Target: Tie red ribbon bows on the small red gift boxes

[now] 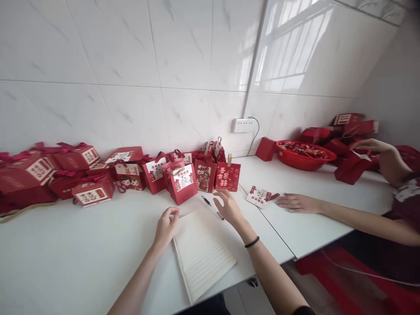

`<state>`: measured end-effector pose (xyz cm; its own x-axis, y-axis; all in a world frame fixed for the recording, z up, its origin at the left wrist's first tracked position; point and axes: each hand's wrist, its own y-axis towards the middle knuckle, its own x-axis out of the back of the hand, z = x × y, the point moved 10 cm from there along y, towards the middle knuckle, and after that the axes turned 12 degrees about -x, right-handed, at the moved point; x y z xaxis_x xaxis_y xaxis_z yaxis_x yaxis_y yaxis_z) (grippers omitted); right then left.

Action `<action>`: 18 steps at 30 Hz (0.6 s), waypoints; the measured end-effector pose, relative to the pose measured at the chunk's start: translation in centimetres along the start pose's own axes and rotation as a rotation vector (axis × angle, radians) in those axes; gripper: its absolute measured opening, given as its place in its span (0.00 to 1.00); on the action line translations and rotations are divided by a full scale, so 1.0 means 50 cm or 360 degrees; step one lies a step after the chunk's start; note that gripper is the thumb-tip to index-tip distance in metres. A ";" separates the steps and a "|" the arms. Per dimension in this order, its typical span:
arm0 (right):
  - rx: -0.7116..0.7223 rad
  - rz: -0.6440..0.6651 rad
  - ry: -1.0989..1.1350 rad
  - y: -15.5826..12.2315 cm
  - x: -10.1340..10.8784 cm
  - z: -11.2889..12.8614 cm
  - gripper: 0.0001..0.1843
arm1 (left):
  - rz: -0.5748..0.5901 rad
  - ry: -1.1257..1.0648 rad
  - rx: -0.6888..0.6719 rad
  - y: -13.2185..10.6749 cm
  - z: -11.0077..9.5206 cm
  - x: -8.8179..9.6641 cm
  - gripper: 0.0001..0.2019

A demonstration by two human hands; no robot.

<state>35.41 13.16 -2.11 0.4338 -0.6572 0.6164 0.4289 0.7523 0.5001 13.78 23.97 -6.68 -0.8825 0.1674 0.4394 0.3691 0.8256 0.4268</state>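
An open lined notebook (203, 249) lies at an angle near the table's front edge, its pages without visible writing. My left hand (166, 225) is beside its upper left corner, fingers loosely curled in with nothing seen in them. Over the table past the notebook's upper right side, my right hand (229, 208) has thumb and fingers apart and holds nothing. Close to its fingertips lie a black pen (206, 200) and a small pen cap (220, 215). A red gift bag (183, 192) with a white label stands just beyond the notebook, next to a flat red bag (228, 178).
Red gift boxes (93, 192) with ribbons line the wall. A co-worker's hand (290, 202) rests by a white card (259, 197); the other hand (374, 146) is at a red box (351, 169). Behind are a red basin (303, 162) of wrapped pieces and a wall socket (243, 125).
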 end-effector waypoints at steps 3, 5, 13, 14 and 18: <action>-0.0233 -0.0208 -0.0010 -0.041 0.084 -0.071 0.12 | 0.0030 0.0038 0.0018 0.000 -0.003 0.002 0.13; -0.0431 -0.0354 -0.0041 -0.075 0.147 -0.140 0.16 | 0.0046 0.0064 0.0020 0.000 -0.007 0.002 0.13; -0.1255 -0.0482 -0.0341 -0.114 0.274 -0.357 0.33 | 0.0116 0.0092 0.0035 0.004 -0.012 -0.006 0.13; -0.1320 -0.0442 -0.0368 -0.107 0.271 -0.367 0.37 | 0.0124 0.0096 0.0046 0.004 -0.011 -0.007 0.14; -0.1518 -0.0312 -0.0429 -0.069 0.258 -0.393 0.50 | 0.0127 0.0120 0.0080 0.001 -0.006 -0.004 0.15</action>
<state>55.12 1.18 -7.85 0.1447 -0.6437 0.7515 0.9791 0.2027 -0.0148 14.08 23.80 -6.51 -0.8259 0.1941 0.5293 0.4205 0.8375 0.3490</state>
